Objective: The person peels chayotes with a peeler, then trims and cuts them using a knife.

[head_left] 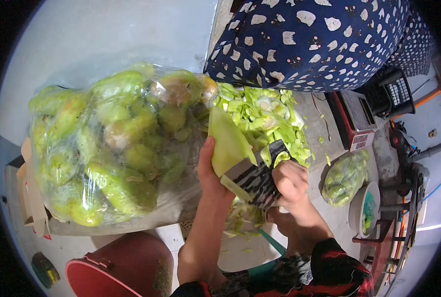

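My left hand (pixel 212 171) is closed around the lower side of a peeled, pale green fruit (pixel 226 134), which tilts upward. It is long and smooth; its kind is not certain. A broad-bladed knife (pixel 260 184) with dark, streaked sides is gripped in my right hand (pixel 291 184), its blade lying across the fruit's lower end. The handle is hidden by my fingers. A strip of green peel (pixel 281 158) hangs at the blade beside my right knuckles. Behind both hands spreads a heap of green peelings (pixel 275 111).
A big clear bag of unpeeled green fruits (pixel 106 143) fills the left. Another person's patterned navy clothing (pixel 304 44) is at the top. At right are a red scale (pixel 351 119), a smaller bag (pixel 346 178) and a white bucket (pixel 356 210). A red bin (pixel 116 267) stands below.
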A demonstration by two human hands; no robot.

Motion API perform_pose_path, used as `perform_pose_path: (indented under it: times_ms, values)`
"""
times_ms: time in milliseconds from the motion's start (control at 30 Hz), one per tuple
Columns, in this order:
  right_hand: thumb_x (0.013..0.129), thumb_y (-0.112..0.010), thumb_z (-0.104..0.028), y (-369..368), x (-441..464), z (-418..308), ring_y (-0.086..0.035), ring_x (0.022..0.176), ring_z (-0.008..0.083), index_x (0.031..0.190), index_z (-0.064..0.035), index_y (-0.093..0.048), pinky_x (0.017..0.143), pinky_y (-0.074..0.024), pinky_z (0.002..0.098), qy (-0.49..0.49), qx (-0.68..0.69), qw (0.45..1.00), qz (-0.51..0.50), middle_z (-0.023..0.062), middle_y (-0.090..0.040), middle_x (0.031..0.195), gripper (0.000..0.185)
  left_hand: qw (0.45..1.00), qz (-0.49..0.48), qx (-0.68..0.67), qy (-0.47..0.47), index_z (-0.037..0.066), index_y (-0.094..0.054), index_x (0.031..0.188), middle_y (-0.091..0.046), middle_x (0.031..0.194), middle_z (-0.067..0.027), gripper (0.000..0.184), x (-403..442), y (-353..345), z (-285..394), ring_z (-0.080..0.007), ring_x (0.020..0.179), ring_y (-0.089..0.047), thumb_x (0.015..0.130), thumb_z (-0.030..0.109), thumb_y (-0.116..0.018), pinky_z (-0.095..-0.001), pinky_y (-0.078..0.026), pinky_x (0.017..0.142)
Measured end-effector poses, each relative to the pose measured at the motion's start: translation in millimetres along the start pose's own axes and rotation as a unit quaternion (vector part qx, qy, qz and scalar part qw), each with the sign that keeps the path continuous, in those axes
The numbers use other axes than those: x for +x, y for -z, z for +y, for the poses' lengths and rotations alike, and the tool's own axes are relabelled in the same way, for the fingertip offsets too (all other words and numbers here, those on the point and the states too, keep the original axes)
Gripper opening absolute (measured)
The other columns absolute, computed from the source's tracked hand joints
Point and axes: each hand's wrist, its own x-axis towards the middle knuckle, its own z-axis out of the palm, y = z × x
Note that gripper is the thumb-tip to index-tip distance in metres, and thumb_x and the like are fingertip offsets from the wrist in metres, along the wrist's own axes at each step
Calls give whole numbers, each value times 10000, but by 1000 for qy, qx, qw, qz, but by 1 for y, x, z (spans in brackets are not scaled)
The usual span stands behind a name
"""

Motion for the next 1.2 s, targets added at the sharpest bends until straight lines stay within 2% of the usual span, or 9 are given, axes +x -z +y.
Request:
perform_pose_path:
  times_ms: [100,367,467,633,833,967,1033,1100,1200]
  values:
    - [589,-759,-30,1,-5,9,-452,462,239,719,-1,-497,418,-329,333,-40,-7,999,-5,72,-418,591,294,995,100,21,-21,37,-551,1229,-647,1074,-174,538,-5,-17,-4,-269,957,-637,938,480,-456,-397,-525,841]
    - [618,-746,-29,7,-2,2,-460,466,270,742,-15,-501,436,-356,343,-39,10,999,15,85,-431,578,275,996,33,88,-3,36,-543,1245,-647,1078,-173,533,-7,-9,-4,-290,926,-653,910,449,-514,-406,-550,809]
    - [596,-754,-51,5,-8,20,-490,497,274,751,-37,-506,480,-381,352,-170,-56,983,-36,86,-466,602,293,998,9,47,35,37,-537,1255,-643,1101,-170,544,-10,-4,-14,-291,916,-657,890,441,-542,-421,-557,837]
    - [623,-784,-56,16,6,3,-449,455,235,713,-20,-465,428,-341,328,-38,13,999,0,64,-427,580,333,998,-19,46,45,22,-418,1359,-570,1233,-165,620,-10,-3,-13,-289,1098,-590,878,386,-559,-426,-492,929]
    - [733,-667,-31,2,-17,41,-550,492,305,785,-44,-484,489,-435,378,-280,-113,953,-37,144,-541,611,191,987,-85,94,94,60,-420,1358,-594,1118,-195,672,-10,5,-24,-358,935,-615,874,512,-532,-514,-516,773]
    - [802,-653,-34,7,-14,41,-539,471,176,831,-36,-532,494,-433,306,-392,-75,917,-18,98,-529,554,125,992,-46,-10,116,86,-405,1386,-594,1101,-187,728,-11,-2,-26,-340,902,-603,876,599,-480,-489,-484,757]
    - [809,-651,-59,11,0,33,-567,492,289,782,-22,-469,499,-449,358,-371,-48,927,13,152,-536,571,188,994,-16,-43,99,91,-403,1392,-595,1094,-185,746,-7,-2,-23,-336,884,-599,876,629,-456,-481,-476,748]
    - [823,-670,-64,1,-4,43,-485,460,135,814,13,-517,464,-403,261,-352,81,926,111,6,-547,566,172,993,-17,-77,85,100,-417,1386,-608,1049,-169,766,-3,2,-19,-322,868,-594,876,671,-403,-473,-474,752]
    - [838,-660,-59,14,5,31,-496,470,115,843,24,-542,457,-384,235,-565,221,793,54,-27,-552,589,144,996,24,-61,61,98,-458,1353,-621,1002,-157,719,1,-1,-15,-309,874,-592,889,643,-391,-465,-471,759]
